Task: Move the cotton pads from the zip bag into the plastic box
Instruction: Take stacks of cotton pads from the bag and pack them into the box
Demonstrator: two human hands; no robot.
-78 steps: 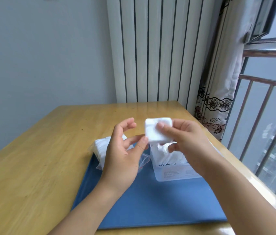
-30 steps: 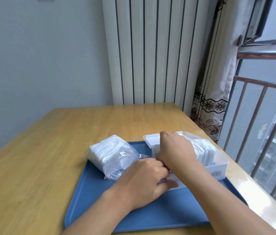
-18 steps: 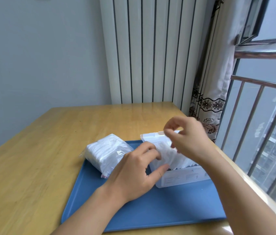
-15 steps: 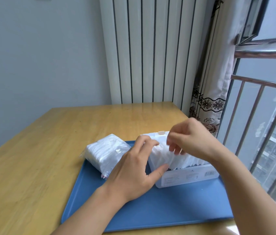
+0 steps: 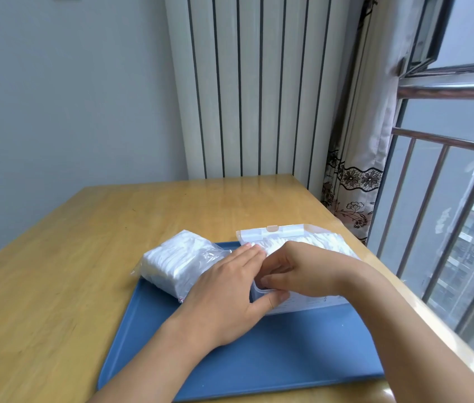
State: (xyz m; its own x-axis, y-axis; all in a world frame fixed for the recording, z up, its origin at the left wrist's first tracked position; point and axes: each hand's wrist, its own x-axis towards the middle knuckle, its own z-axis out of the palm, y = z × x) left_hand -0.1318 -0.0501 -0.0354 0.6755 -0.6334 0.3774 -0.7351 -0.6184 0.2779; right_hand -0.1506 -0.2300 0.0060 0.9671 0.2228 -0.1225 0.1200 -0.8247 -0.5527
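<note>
Zip bag [image 5: 180,264] of cotton pads lies at the left of the blue tray [image 5: 273,356] on the wooden surface [image 5: 55,257], still well filled. Left hand [image 5: 224,298] is laid against the plastic box's [image 5: 300,305] left end, fingers straight, thumb pressed to the near wall. Right hand [image 5: 302,271] is curled over the pads [image 5: 329,239] packed inside; what is pinched cannot be told. Pads judged light, soft, compressible; best taken as a stack by the edges.

One zip bag [image 5: 182,264] — one plastic box [image 5: 302,305] — one tray [image 5: 273,359].
</note>
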